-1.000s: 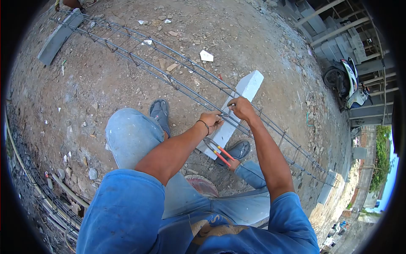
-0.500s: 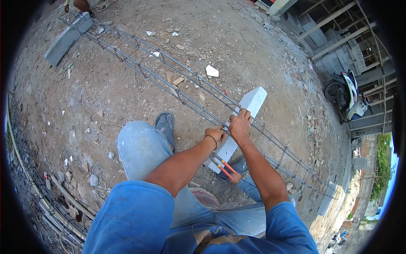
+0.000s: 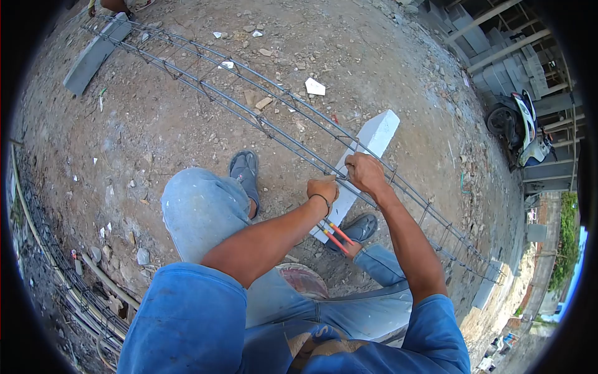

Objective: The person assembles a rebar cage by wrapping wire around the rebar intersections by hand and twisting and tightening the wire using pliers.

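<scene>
A long cage of steel rebar with wire ties runs diagonally across the head view, resting on a pale block. My left hand is closed at the nearer bar, over the block. On the same part of the cage, my right hand has its fingers curled together between the bars. Whatever either hand pinches is too small or hidden to make out. Red-handled pincers lie by the near end of the block, their jaws partly hidden behind my left wrist.
Another block supports the cage's far end, where part of another person shows. Rubble and white tile pieces litter the dirt. Rods and hoses lie at left. A motorbike stands at right, near stacked blocks.
My hands have drawn slightly apart, the right one now farther from the left. The view has shifted a little, and my left wrist now covers more of the pincers.
</scene>
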`<state>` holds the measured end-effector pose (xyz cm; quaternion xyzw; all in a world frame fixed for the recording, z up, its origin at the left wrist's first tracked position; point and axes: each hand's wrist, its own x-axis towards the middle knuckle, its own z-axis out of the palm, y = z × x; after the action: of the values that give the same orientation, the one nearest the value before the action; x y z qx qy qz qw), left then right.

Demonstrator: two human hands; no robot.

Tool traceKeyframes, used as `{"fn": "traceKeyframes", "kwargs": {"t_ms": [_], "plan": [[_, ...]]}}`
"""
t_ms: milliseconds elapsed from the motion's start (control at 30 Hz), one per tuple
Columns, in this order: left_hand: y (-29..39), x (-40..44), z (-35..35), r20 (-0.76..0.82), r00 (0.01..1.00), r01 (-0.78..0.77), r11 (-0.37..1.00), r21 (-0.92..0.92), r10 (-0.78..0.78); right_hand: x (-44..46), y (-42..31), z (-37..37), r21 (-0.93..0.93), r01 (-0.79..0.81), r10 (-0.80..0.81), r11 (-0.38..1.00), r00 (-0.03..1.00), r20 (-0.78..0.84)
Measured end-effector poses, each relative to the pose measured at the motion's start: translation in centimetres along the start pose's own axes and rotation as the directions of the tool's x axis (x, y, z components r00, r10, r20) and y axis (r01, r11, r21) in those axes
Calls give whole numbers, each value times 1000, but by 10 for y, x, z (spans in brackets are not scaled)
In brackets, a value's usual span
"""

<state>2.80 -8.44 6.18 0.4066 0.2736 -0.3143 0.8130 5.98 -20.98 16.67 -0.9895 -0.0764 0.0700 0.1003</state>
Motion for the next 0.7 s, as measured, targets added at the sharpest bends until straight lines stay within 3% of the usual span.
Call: {"fn": "traceKeyframes", "kwargs": {"t_ms": [67, 167, 233, 333, 433, 533, 567, 633, 700], "plan": [[2, -4, 5, 57, 997, 47, 999, 20, -48, 5, 4, 0, -63, 44, -41, 997, 998, 38], [12, -3, 20, -63, 990, 130, 990, 61, -126, 14, 8, 8, -126, 79, -76, 989, 997, 25], [12, 11, 22, -33, 957, 287, 956, -62, -289, 18, -3, 1, -124, 41, -34, 991, 998, 58], [19, 16, 17, 90, 928, 370, 925, -88, -362, 8, -7, -7, -130, -4, 23, 991, 990, 142], [21, 10, 22, 117, 942, 324, 943, -74, -314, -21, 3, -4, -70, -36, 36, 997, 999, -7], [17, 5, 31, 25, 967, 253, 967, -12, -253, -47, 10, 20, 259, -260, 301, 930, 944, -132], [16, 4, 32, -22, 974, 226, 974, -16, -226, -52, 9, 32, 261, -266, 307, 928, 942, -132], [10, 12, 29, -20, 975, 223, 975, 0, -223, -55, -3, 44, 475, -390, 530, 789, 823, -205], [8, 22, 24, -17, 977, 215, 976, 28, -214, -55, -9, 48, 516, -420, 581, 747, 790, -197]]}}
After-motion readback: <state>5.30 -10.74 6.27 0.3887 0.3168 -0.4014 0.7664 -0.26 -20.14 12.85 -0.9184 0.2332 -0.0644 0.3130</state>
